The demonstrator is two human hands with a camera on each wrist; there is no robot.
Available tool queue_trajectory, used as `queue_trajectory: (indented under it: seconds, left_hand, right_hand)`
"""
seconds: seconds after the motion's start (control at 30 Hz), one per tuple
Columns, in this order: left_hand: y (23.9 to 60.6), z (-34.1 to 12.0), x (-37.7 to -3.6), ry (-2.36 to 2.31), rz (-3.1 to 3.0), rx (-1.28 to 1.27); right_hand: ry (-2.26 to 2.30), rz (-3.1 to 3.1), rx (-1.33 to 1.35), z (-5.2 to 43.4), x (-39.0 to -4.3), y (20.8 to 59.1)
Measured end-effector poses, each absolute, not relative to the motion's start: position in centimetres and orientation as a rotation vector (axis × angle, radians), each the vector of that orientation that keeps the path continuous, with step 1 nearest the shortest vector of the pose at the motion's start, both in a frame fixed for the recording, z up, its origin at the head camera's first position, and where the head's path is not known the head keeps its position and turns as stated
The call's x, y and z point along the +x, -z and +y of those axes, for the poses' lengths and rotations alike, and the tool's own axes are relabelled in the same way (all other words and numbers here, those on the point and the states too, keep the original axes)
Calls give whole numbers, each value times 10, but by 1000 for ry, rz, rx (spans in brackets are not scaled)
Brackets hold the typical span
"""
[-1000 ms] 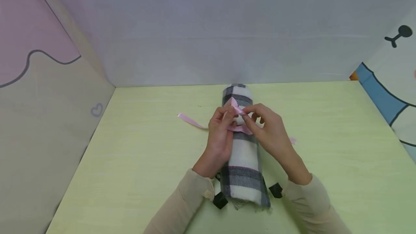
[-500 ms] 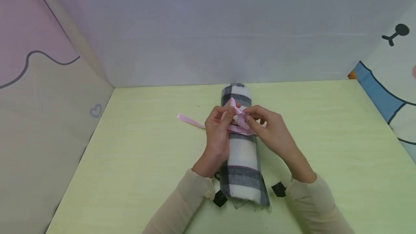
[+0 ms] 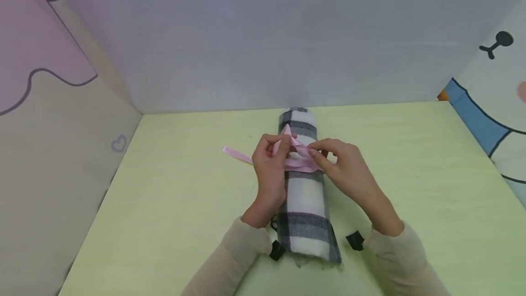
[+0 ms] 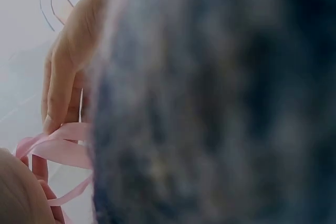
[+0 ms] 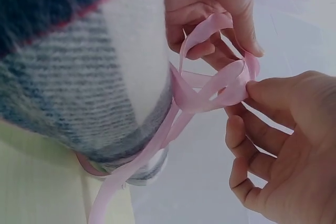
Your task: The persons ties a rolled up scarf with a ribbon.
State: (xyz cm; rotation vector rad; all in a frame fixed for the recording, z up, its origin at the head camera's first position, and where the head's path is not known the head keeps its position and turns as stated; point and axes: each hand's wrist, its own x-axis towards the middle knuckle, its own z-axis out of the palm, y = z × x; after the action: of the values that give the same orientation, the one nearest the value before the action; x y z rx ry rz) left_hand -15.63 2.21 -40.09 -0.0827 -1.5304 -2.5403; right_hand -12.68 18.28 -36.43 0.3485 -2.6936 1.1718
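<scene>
Head view: pale green table (image 3: 411, 159), walled by printed panels. Under both hands, lying lengthwise away from the body, a rolled plaid scarf (image 3: 306, 195), white with grey and dark bands, near end fringed between the two wrists. Around the roll, just below the fingertips, a pink ribbon (image 3: 302, 163), one loose tail running out across the table beyond the left hand.

Left hand (image 3: 269, 172) resting against the left flank of the roll, fingers curled, thumb and forefinger pinching an upright loop of ribbon above the roll's top. Right hand (image 3: 345, 170) on the right flank, fingertips closed on the ribbon strand just beside that loop, the two pinches almost touching over the middle of the roll.

Right wrist view: ribbon (image 5: 210, 90) crossed and looped between the hands, off the scarf's (image 5: 84, 66) edge; left hand (image 5: 210, 9) above with the loop through its curled fingers, right hand (image 5: 283, 145) below with thumb and forefinger nipping the loop's outer bend.

Left wrist view: mostly blurred scarf (image 4: 210, 103), close to the lens; ribbon (image 4: 58, 148) beside it, under a fingertip.
</scene>
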Motion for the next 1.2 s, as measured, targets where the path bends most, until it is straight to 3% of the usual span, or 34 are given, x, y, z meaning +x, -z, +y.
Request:
queue_trajectory:
  seconds: [0.53,1.2]
  left_hand:
    - [402,21,-159,2525,-1594,-99]
    - [397,20,-165,2555,-1576,-87]
  right_hand:
    - [-1102,-2585,408,184,-132,368]
    - [-987,-2635,755,199,-138,356]
